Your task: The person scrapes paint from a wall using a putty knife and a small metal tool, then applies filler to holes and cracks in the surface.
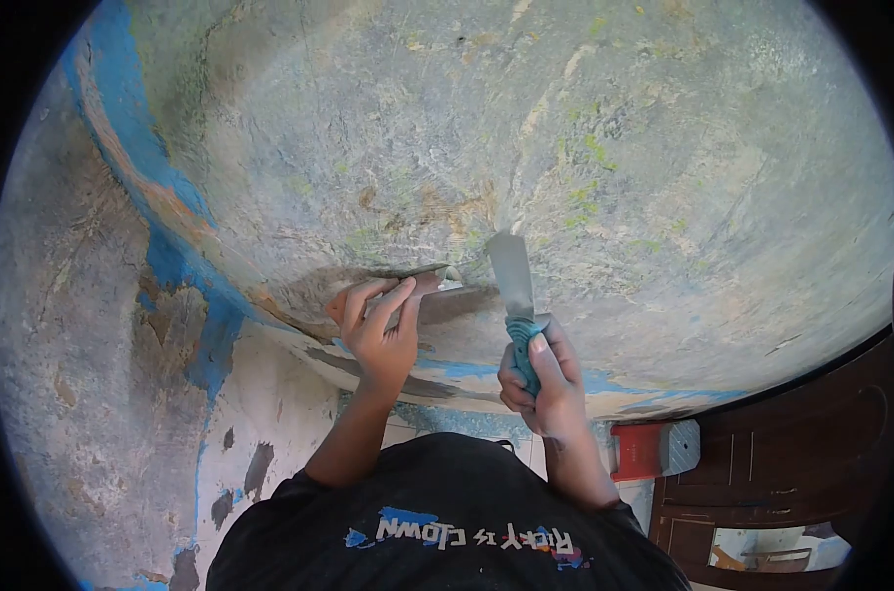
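Our right hand (545, 379) is wrapped tight around the teal handle of a putty knife (514, 286), its metal blade pointing up and pressed flat against the weathered wall (614, 128). Our left hand (383, 325) curls narrowly around a second scraper (432, 283), its edge touching the wall just beside the blade. Blue paint (132, 148) peels along the left. A red box (654, 448) sits below.

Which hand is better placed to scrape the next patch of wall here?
Probably the right. The right hand grips the scraper by its teal handle, blade tip against the wall. The left hand holds a second, flatter tool against the wall.
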Available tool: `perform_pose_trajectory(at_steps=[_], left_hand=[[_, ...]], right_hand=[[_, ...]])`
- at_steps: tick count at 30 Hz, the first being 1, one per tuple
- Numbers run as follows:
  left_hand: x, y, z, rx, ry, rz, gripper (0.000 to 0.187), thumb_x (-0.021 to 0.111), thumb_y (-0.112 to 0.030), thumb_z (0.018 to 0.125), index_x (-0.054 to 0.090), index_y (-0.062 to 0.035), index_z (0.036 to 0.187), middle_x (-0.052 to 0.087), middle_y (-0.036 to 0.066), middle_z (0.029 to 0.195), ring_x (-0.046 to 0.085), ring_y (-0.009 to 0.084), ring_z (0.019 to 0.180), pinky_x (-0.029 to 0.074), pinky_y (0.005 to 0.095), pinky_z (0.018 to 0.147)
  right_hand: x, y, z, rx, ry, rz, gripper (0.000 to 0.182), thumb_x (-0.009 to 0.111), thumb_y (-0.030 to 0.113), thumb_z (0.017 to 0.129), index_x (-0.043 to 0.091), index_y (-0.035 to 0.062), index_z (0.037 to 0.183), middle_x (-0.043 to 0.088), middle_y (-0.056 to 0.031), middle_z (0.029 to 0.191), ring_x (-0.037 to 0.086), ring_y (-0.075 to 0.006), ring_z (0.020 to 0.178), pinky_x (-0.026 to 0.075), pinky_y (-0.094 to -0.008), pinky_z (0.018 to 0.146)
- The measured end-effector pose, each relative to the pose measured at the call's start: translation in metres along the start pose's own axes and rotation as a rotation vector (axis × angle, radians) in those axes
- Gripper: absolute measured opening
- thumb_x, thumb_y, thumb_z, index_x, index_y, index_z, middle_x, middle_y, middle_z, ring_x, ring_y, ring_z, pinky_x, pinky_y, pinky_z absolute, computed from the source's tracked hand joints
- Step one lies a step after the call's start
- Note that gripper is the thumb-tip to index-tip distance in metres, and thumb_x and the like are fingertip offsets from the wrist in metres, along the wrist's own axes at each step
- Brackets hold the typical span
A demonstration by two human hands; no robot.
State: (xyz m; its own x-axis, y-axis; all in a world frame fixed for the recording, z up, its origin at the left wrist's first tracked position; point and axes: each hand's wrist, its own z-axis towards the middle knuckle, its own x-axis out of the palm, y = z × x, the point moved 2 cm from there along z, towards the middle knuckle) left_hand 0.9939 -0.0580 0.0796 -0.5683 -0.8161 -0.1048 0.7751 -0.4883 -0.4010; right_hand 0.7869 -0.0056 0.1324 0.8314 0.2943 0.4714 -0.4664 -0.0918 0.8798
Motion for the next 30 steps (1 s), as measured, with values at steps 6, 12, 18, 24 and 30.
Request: perform_pose_trajectory(at_steps=[6,12,18,24,30], left_hand=[[-0.002,0.0,0.003,0.006,0.024,0.004,0.032,0.088,-0.006,0.072,0.08,-0.0185,0.101,0.066,-0.001,0.098,0.061,0.0197,0.088,0.036,0.0392,0.091],[-0.003,0.001,-0.001,-0.029,0.031,-0.011,0.033,0.088,-0.006,0.072,0.08,-0.0185,0.102,0.066,-0.001,0.098,0.061,0.0201,0.09,0.035,0.0396,0.092],[-0.003,0.004,0.002,-0.003,0.034,0.001,0.033,0.088,-0.008,0.072,0.08,-0.0187,0.102,0.065,-0.001,0.099,0.06,0.0203,0.089,0.034,0.0402,0.091],[-0.004,0.006,0.003,0.049,0.04,0.048,0.033,0.087,-0.01,0.072,0.081,-0.0196,0.103,0.065,-0.003,0.099,0.058,0.0199,0.088,0.032,0.0408,0.091],[-0.004,0.008,0.002,0.054,0.025,0.051,0.03,0.087,-0.012,0.073,0.082,-0.021,0.102,0.065,-0.005,0.099,0.056,0.0202,0.09,0.031,0.0409,0.091]], right_hand=[[-0.006,-0.004,-0.007,-0.007,-0.04,-0.021,0.022,0.048,0.033,0.11,0.047,0.0113,0.116,0.047,-0.0025,0.068,0.034,-0.0052,0.048,0.028,-0.023,0.043],[-0.001,-0.008,-0.005,-0.054,-0.043,-0.084,0.02,0.042,0.032,0.111,0.048,0.0138,0.119,0.045,-0.0029,0.067,0.031,-0.0054,0.046,0.025,-0.0216,0.041],[-0.003,-0.005,-0.008,-0.028,-0.038,-0.036,0.02,0.047,0.031,0.11,0.047,0.0121,0.115,0.049,-0.003,0.069,0.035,-0.0047,0.049,0.027,-0.0223,0.043],[0.001,-0.004,-0.007,-0.033,-0.061,-0.041,0.019,0.047,0.031,0.11,0.047,0.0122,0.115,0.05,-0.0033,0.07,0.035,-0.0047,0.049,0.027,-0.022,0.043],[-0.001,-0.004,-0.005,-0.038,-0.051,-0.102,0.02,0.043,0.031,0.111,0.048,0.0146,0.12,0.047,-0.0037,0.07,0.031,-0.0048,0.047,0.026,-0.0214,0.042]])
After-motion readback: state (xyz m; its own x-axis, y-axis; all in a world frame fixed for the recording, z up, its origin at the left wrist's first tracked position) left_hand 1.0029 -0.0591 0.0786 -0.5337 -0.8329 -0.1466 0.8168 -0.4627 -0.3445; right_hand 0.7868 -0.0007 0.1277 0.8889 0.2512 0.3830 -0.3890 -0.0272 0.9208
